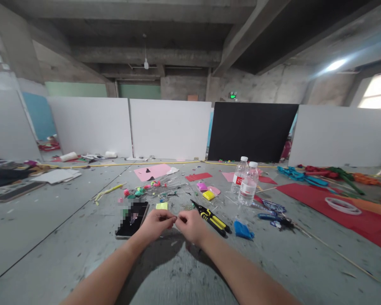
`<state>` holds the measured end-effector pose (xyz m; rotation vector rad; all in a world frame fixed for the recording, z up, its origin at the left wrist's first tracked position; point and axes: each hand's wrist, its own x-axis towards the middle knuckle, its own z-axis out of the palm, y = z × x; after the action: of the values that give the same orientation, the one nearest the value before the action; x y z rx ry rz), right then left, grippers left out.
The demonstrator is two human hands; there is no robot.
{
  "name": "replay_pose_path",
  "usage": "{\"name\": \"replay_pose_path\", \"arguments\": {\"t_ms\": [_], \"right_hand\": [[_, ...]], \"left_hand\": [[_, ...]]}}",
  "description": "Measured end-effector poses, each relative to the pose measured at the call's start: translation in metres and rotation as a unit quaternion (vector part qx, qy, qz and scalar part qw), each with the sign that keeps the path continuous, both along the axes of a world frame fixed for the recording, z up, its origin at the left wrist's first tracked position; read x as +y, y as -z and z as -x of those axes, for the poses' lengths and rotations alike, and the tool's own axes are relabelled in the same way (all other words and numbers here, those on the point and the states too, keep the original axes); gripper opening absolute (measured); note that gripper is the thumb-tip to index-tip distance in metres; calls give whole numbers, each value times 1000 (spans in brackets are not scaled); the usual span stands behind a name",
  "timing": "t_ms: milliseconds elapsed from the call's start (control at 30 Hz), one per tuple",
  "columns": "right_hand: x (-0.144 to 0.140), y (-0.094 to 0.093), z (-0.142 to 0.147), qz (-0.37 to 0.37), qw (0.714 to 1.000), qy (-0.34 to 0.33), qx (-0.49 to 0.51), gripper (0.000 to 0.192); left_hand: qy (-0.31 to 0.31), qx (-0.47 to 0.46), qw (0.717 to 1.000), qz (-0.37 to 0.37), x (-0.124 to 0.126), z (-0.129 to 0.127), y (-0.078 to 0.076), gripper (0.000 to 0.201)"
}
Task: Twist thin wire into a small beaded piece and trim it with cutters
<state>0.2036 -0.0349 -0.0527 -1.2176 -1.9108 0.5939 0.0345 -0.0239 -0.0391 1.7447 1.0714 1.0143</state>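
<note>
The fingertips of both hands meet low over the grey floor, pinched together on something too small and thin to make out; it sits right between the two thumbs, at the spot where the hands touch. The left hand is curled closed, thumb and forefinger pressed toward the right hand, which is closed the same way, knuckles up. Both bare forearms run back toward the camera. Just beside the left hand lies a phone, dark screen up, and a little beyond it a small yellow-green paper scrap. Just beside the right hand lie black-and-yellow pliers, handles pointing toward the right, and near them a crumpled blue piece. Farther out stand two clear water bottles, upright and touching, with a yellow piece and pink pieces to their left. A tangle of pink and green bits lies beyond the phone, and a pink paper sheet farther still. To the right a red sheet is spread out with a white ring on it. White boards and one black board stand at the back.
</note>
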Motion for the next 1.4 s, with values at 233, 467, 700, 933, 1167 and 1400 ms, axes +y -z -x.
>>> {"name": "replay_pose_path", "arguments": {"t_ms": [233, 467, 700, 933, 1167, 1400], "right_hand": [[-1, 0, 3, 9, 1000, 27, -12, 32], [0, -1, -3, 7, 1000, -26, -7, 32], [1, 2, 3, -4, 999, 27, -18, 32], [3, 4, 1, -14, 1000, 2, -12, 29], [0, 0, 5, -17, 999, 35, -5, 34], [0, 2, 6, -45, 998, 51, -10, 29]], "left_hand": [[7, 25, 1000, -12, -1, 0, -4, 31], [29, 19, 999, 8, -1, 2, -2, 33], [21, 4, 1000, 19, 3, 2, 4, 27], [31, 1, 999, 39, 2, 2, 0, 34], [49, 15, 999, -1, -2, 1, -5, 35], [52, 48, 997, -33, -3, 2, -9, 36]]}}
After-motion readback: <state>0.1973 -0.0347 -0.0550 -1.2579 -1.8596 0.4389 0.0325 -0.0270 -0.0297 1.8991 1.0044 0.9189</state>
